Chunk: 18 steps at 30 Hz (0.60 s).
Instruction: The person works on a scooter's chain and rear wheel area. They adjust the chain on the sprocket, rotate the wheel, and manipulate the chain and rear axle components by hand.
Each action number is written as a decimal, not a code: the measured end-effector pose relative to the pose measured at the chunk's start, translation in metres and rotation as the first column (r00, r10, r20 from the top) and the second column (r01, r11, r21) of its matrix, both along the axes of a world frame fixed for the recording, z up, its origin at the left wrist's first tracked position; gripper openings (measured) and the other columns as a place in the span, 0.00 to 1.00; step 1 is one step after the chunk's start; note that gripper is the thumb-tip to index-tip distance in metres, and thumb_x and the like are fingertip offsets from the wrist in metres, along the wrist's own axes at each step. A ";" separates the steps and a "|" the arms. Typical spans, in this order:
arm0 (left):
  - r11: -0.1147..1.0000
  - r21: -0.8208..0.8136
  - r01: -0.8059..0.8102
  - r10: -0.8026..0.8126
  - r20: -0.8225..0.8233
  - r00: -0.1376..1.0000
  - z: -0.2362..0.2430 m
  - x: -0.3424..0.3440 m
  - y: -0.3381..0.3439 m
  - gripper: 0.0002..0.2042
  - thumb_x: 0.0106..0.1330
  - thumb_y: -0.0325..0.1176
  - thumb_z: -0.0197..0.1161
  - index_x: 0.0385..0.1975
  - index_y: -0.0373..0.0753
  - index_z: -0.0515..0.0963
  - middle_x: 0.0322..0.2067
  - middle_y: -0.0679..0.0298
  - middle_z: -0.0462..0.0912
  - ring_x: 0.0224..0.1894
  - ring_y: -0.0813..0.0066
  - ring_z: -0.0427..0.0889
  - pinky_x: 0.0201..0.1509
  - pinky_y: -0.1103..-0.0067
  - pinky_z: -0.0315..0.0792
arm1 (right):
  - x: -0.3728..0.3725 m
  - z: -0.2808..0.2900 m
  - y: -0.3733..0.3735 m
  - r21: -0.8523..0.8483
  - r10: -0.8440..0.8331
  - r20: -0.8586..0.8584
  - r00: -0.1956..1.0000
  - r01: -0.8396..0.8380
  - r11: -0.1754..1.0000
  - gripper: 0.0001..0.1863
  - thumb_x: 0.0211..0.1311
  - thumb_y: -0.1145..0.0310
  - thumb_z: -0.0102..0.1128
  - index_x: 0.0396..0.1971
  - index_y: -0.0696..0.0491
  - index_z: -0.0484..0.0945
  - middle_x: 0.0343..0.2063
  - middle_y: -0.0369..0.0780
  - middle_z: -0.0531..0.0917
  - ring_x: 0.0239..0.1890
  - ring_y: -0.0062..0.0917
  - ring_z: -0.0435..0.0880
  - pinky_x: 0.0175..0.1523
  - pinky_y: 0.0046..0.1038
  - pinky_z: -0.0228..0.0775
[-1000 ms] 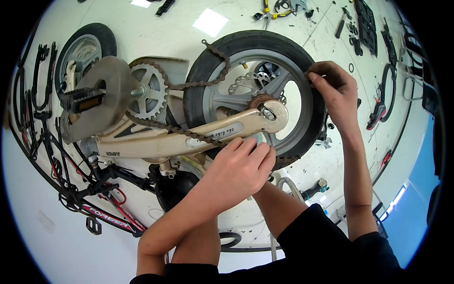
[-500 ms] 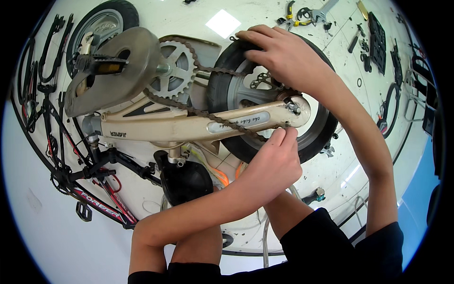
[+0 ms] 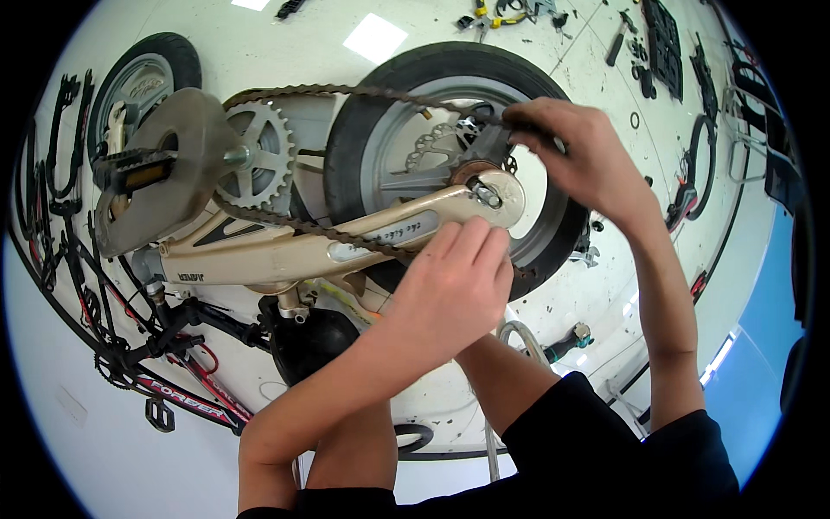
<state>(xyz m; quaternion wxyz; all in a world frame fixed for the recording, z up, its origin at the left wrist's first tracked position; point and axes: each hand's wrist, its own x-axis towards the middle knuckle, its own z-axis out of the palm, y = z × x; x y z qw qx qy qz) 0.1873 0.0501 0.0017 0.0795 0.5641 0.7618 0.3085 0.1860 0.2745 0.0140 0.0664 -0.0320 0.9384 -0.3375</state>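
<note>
Chain: the rusty brown bicycle chain (image 3: pixel 311 232) hangs around the grey metal toothed chainring (image 3: pixel 253 157); I see its upper run stretch taut across the wheel and its lower run slant along the frame, each reaching one of my hands.
Right hand: I have the fingers of my right hand (image 3: pixel 579 151) pinched on the upper run, above the rusty brown round rear cog (image 3: pixel 474 170); the hand is slightly blurred.
Left hand: my left hand (image 3: pixel 456 281) is closed over the lower run, in front of the long cream-painted frame arm (image 3: pixel 285 262); its back hides the fingertips from me.
Wheel: behind both hands I see the grey-spoked wheel with a thick black tyre (image 3: pixel 350 143), the cog at its centre.
Pedal side: the smoky grey plastic chain guard (image 3: pixel 177 195) covers part of the chainring, with the black block pedal (image 3: pixel 138 169) in front.
Floor: on the white tiled floor (image 3: pixel 303 56) I make out yellow-and-black pliers (image 3: pixel 500 19), a dark hammer (image 3: pixel 618 45) and an open black tool case (image 3: pixel 664 56).
</note>
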 end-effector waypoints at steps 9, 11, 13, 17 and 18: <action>1.000 0.005 0.013 -0.014 0.179 0.984 -0.001 -0.014 0.002 0.15 0.43 0.26 0.61 0.33 0.32 0.79 0.34 0.61 0.76 0.39 0.63 0.75 0.41 0.70 0.72 | 0.036 -0.010 -0.014 -0.191 -0.221 0.107 0.969 0.238 0.952 0.10 0.52 0.81 0.60 0.37 0.62 0.79 0.32 0.49 0.83 0.35 0.45 0.82 0.39 0.34 0.76; 1.000 0.016 0.006 -0.008 0.175 0.985 -0.003 -0.013 0.003 0.15 0.41 0.26 0.61 0.32 0.32 0.79 0.33 0.61 0.77 0.38 0.63 0.76 0.39 0.70 0.71 | 0.036 -0.009 -0.015 -0.212 -0.230 0.145 0.962 0.258 0.943 0.10 0.52 0.81 0.60 0.37 0.62 0.79 0.32 0.49 0.82 0.35 0.45 0.82 0.39 0.33 0.76; 1.000 0.016 0.018 -0.020 0.173 0.985 -0.003 -0.012 0.002 0.15 0.41 0.27 0.62 0.32 0.33 0.80 0.33 0.61 0.77 0.38 0.64 0.76 0.39 0.71 0.71 | 0.036 -0.008 -0.014 -0.225 -0.216 0.149 0.965 0.246 0.943 0.10 0.52 0.81 0.60 0.37 0.62 0.79 0.31 0.49 0.82 0.35 0.45 0.82 0.39 0.33 0.76; 0.999 0.032 0.015 -0.020 0.148 0.989 -0.005 -0.008 -0.001 0.15 0.40 0.28 0.62 0.32 0.34 0.81 0.34 0.62 0.77 0.39 0.64 0.76 0.39 0.71 0.71 | 0.036 -0.007 -0.013 -0.257 -0.245 0.161 0.956 0.281 0.925 0.10 0.52 0.81 0.61 0.36 0.62 0.80 0.30 0.49 0.83 0.33 0.43 0.83 0.39 0.32 0.76; 0.999 0.032 0.016 -0.020 0.147 0.989 -0.004 -0.006 -0.002 0.15 0.41 0.28 0.62 0.32 0.35 0.81 0.34 0.62 0.78 0.39 0.64 0.76 0.39 0.71 0.71 | 0.038 -0.008 -0.012 -0.288 -0.272 0.198 0.942 0.321 0.902 0.10 0.52 0.81 0.61 0.36 0.62 0.80 0.30 0.49 0.83 0.33 0.42 0.84 0.39 0.31 0.77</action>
